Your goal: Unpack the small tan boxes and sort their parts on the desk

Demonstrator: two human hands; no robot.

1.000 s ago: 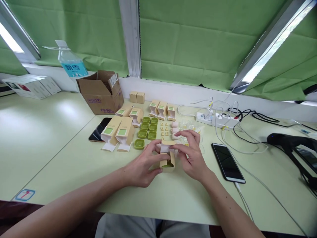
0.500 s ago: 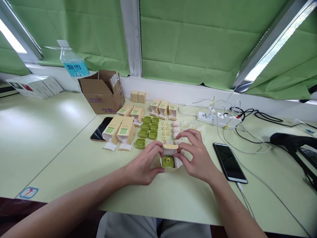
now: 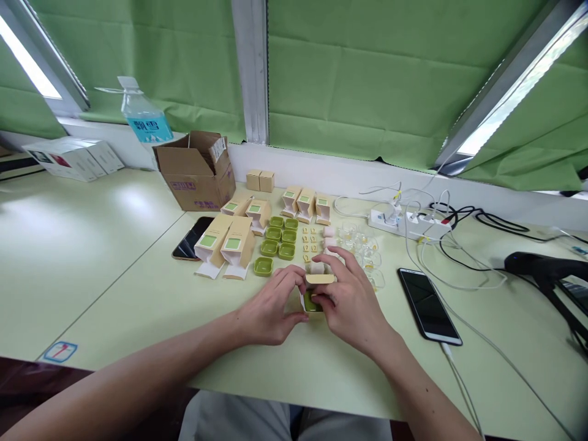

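Bright, soft light fills the scene, with daylight whitest at slits (image 3: 28, 58) beside the green blinds (image 3: 404, 79). Pale glare lies left on the tabletop (image 3: 114, 269), toward its far edge; below its near edge it is dark. Wide-angle distortion slants the outer window frames (image 3: 503, 82).

Single head-worn view, looking forward and down, near above the table (image 3: 114, 257); facing a green curtain (image 3: 358, 79)

- The held carton (image 3: 320, 279) was matt paperboard.
- The green trays (image 3: 263, 266) looked like softly shiny plastic.
- The shipping box (image 3: 188, 190) was dull brown cardboard.
- The table (image 3: 138, 306) was smooth, glossy under the light.
- The curtains (image 3: 367, 92) were creased matt cloth.
- The water bottle (image 3: 149, 127) was clear plastic.
- The plugged-in smartphone (image 3: 427, 301) had a glossy, glass-like screen.
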